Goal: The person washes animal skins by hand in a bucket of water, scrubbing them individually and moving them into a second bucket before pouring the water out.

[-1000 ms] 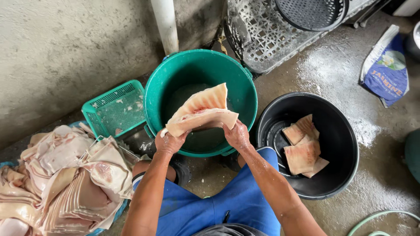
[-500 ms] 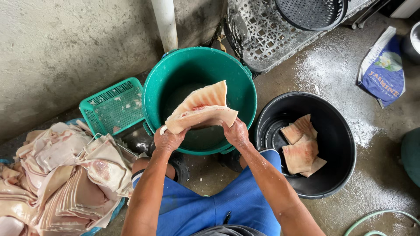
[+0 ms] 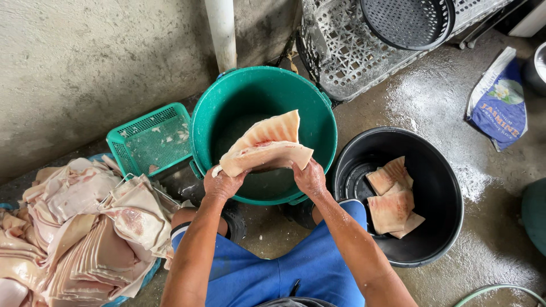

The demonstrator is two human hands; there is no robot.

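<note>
Both hands hold one folded slab of pale pork skin (image 3: 266, 146) above the green bucket (image 3: 318, 113). My left hand (image 3: 223, 183) grips its left end and my right hand (image 3: 310, 177) grips its right end. The slab is pinkish with a ridged cream rind, bent over on itself. The bucket has cloudy water at its bottom. To the right, a black tub (image 3: 438, 170) holds a few similar slabs (image 3: 389, 199). A big heap of the same skins (image 3: 79, 227) lies at the left.
A small green mesh basket (image 3: 149, 139) stands beside the bucket against the concrete wall. A white pipe (image 3: 222, 31), grey plastic crates (image 3: 352, 45) and a dark round basket (image 3: 406, 20) are behind. A rice sack (image 3: 500, 102) lies on the wet floor at right.
The slab stays held over the green bucket; it has dropped slightly and the hands have shifted little. The view has moved a touch.
</note>
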